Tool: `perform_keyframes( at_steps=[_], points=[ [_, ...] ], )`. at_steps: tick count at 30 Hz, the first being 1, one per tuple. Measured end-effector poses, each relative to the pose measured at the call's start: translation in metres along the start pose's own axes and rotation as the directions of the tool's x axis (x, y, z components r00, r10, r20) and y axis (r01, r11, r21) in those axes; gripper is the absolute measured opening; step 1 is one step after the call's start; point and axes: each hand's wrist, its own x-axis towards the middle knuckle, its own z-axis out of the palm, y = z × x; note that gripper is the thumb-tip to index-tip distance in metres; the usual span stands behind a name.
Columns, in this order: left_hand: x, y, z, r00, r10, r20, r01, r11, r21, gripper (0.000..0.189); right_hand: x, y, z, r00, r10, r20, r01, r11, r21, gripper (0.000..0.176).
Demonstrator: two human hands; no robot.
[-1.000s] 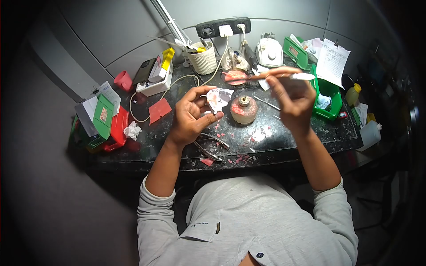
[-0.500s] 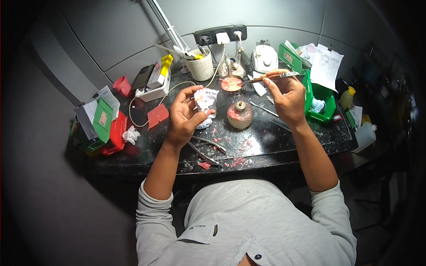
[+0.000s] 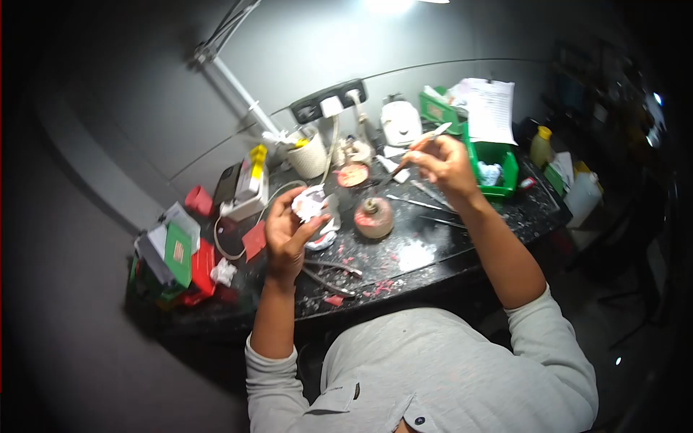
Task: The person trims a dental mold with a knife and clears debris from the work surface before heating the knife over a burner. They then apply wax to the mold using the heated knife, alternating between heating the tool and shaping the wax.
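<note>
1. Taking the glass burner [image 3: 373, 219] as our clock centre, we are seeing a red sheet [image 3: 254, 240] lying on the dark surface [image 3: 447, 243] near nine o'clock.
2. Also near nine but closer in, the left hand [image 3: 285, 238] is holding a pale cast [image 3: 309, 204] above the surface, its grip curling around the piece. We are judging that an uneven pinch could let it slip and chip.
3. At seven, metal handles [image 3: 333, 265] are lying beside pink scraps [image 3: 379, 289]; a dropped cast could strike them.
4. At eleven, a pink dish [image 3: 353, 175] is resting.
5. At centre, the burner is standing; we cannot tell whether it is lit. A careless wrist could tip it.
6. At two, the right hand [image 3: 449, 172] is pinching a slim tool [image 3: 401, 167] in a narrow grip; loose fingers could let it roll.
</note>
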Motion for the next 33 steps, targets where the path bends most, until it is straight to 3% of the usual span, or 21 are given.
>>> perform_keyframes(
  at_steps=[3,5,11,13,17,25,31,33],
  points=[
    [0.0,-0.005,-0.004,1.0,0.021,-0.01,-0.021,1.0,0.0,0.056,-0.001,0.0,0.004,0.999,-0.038,0.03,0.039,0.999,-0.031,0.009],
    [0.0,-0.011,-0.008,0.999,0.033,-0.031,-0.035,0.999,-0.041,0.058,0.0,0.006,0.003,0.998,-0.008,0.065,0.004,0.998,0.06,0.009],
    [0.001,-0.016,-0.012,0.999,0.031,-0.037,-0.03,0.999,0.024,0.082,0.001,0.011,0.002,0.995,-0.017,0.097,0.01,0.997,0.08,0.011],
    [0.0,-0.016,-0.011,0.999,0.043,-0.023,-0.043,0.999,0.0,0.078,0.001,0.01,0.002,0.995,0.027,0.097,-0.032,0.998,0.048,0.01],
    [0.0,-0.015,-0.011,1.0,-0.002,-0.021,0.003,0.999,0.038,0.065,0.003,0.016,0.001,0.993,-0.034,0.117,0.027,0.998,0.056,0.012],
    [-0.002,-0.005,-0.001,0.997,-0.061,-0.043,0.065,0.994,0.084,0.065,0.001,0.007,0.003,0.996,0.009,0.085,-0.017,0.996,0.086,0.012],
    [-0.002,-0.015,-0.009,0.998,-0.012,-0.068,0.029,0.97,0.242,0.069,0.001,0.005,0.005,0.996,0.042,0.081,-0.049,0.995,0.084,0.013],
    [-0.003,-0.013,-0.007,0.996,-0.072,-0.056,0.084,0.964,0.252,0.069,0.001,0.005,0.003,0.996,0.035,0.083,-0.041,0.996,0.075,0.012]
  ],
)
